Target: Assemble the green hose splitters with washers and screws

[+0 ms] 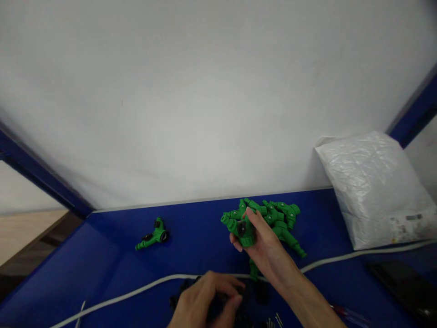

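Note:
My right hand [261, 239] is closed around a green Y-shaped hose splitter [246, 237] with a black knob on its side. It is lifted just in front of a pile of similar green splitters [287, 234]. Lower down, my left hand [206, 296] is closed, thumb and forefinger together on a small black part [241, 289], mostly hidden by the fingers. Dark loose parts [175, 300] lie under and beside this hand. Off to the left rests another green splitter [157, 234] fitted with black pieces.
A white cable [136, 291] runs across the blue table [112, 255]. At right, a white plastic bag [375, 191] leans against the wall, with a dark flat object [399, 287] in front. Several screws [279, 320] and a screwdriver-like tool [348, 314] lie at the front.

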`<state>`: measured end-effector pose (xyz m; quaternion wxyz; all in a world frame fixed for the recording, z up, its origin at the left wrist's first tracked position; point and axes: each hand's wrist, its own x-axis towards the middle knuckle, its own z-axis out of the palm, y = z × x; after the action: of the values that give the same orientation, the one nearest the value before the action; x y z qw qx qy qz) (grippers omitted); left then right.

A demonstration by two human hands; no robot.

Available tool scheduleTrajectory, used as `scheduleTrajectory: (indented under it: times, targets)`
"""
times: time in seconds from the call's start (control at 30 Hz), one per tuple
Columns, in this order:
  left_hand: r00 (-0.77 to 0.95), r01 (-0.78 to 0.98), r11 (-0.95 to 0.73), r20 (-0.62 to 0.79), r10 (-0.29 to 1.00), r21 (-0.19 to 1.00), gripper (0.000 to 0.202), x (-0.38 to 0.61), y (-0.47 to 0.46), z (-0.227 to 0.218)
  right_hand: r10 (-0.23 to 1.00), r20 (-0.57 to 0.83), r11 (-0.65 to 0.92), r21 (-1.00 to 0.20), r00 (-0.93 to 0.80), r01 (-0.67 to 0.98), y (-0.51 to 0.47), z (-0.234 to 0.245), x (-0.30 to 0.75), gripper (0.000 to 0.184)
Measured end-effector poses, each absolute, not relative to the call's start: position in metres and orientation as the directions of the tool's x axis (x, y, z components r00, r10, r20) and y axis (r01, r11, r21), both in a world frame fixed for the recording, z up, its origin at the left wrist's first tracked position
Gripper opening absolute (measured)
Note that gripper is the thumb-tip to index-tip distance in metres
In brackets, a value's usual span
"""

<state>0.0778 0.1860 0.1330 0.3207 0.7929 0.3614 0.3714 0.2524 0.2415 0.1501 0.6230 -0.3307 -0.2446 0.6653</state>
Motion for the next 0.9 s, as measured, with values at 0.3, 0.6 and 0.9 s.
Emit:
scheduleTrajectory:
  times: [0.3, 0.6, 0.9]
  targets:
    - [-0.081, -0.039, -0.155, 0.151, 0.985, 0.987, 0.022, 0.087, 0.265, 0.159, 0.991, -0.118, -0.054, -0.76, 0.057, -0.648, 0.241, 0.146, 0.244, 0.042]
    - [0.009, -0.145, -0.106, 0.108, 0.994, 0.984, 0.027, 0.082, 0.262, 0.134, 0.996, -0.086, -0.054, -0.774, 0.02, -0.631, 0.234, 0.136, 0.238, 0.036]
    - [0.252, -0.142, 0.008, 0.028, 0.967, 0.99, 0.042, 0.083, 0.258, 0.141, 0.989, -0.098, -0.141, -0.823, -0.108, -0.551, 0.233, 0.13, 0.239, 0.037]
